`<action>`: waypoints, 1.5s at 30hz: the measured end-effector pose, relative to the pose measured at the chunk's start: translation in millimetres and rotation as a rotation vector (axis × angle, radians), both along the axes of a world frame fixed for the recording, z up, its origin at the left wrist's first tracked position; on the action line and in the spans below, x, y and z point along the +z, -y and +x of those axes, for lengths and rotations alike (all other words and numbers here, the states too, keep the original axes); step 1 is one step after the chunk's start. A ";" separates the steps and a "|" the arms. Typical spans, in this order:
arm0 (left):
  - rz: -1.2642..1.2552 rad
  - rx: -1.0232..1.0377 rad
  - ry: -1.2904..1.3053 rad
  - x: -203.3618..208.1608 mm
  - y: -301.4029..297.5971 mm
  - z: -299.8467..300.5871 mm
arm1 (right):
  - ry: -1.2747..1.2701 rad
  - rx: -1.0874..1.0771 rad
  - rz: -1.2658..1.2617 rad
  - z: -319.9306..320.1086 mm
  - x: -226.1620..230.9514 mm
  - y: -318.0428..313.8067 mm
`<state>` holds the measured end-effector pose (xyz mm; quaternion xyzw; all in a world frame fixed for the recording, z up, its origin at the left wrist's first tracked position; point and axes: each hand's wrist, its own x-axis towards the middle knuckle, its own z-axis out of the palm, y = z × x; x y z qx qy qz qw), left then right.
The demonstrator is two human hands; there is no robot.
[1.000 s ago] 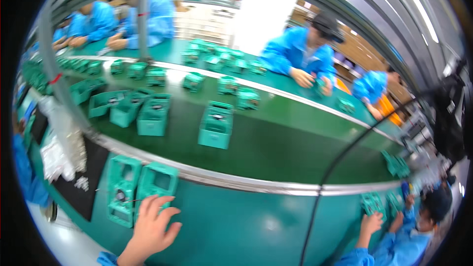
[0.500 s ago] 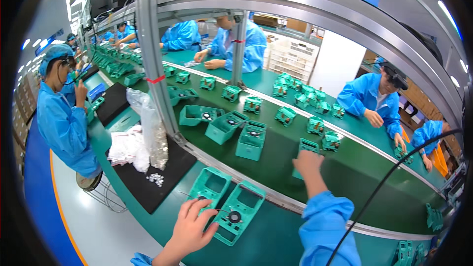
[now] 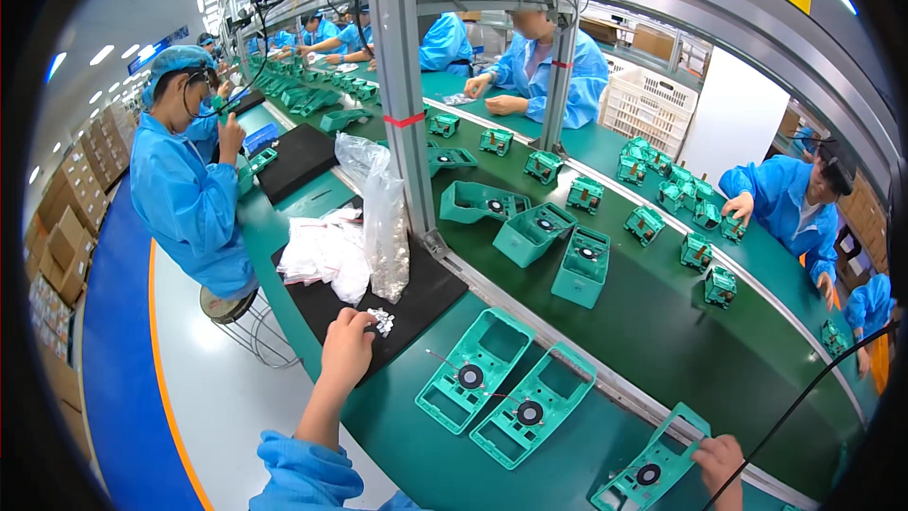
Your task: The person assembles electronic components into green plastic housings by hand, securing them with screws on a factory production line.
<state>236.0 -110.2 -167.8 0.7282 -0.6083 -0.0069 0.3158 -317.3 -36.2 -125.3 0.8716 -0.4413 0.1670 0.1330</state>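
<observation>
At white pieces (image 3: 383, 323), curled left hand (image 3: 348, 345), hold unclear; right hand (image 3: 721, 462) closed on housing (image 3: 668, 460)

left forearm (image 3: 319, 421) extended forward, left grip (image 3: 347, 345) bunched, right grip (image 3: 721, 460) curled, well apart

The left sleeve (image 3: 307, 475) is bright blue cloth, loose and creased, its bunched cuff ending partway up the forearm (image 3: 320, 416). The left hand (image 3: 346, 348) is bare, and so is the right hand (image 3: 721, 462). A small patch of similar blue fabric (image 3: 399, 502) shows beside the sleeve.
</observation>
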 end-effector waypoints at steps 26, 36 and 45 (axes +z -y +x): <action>0.625 -1.367 -0.877 39.5 -45.1 -186.0 | 0.585 0.353 0.057 153.6 15.5 -27.9; 1.628 -1.440 -1.528 -37.0 -89.6 -273.8 | 0.596 0.257 0.249 102.4 -3.6 -72.5; 1.598 -1.385 -1.706 -31.2 -88.0 -277.1 | 0.544 0.208 0.605 93.6 -6.9 -48.3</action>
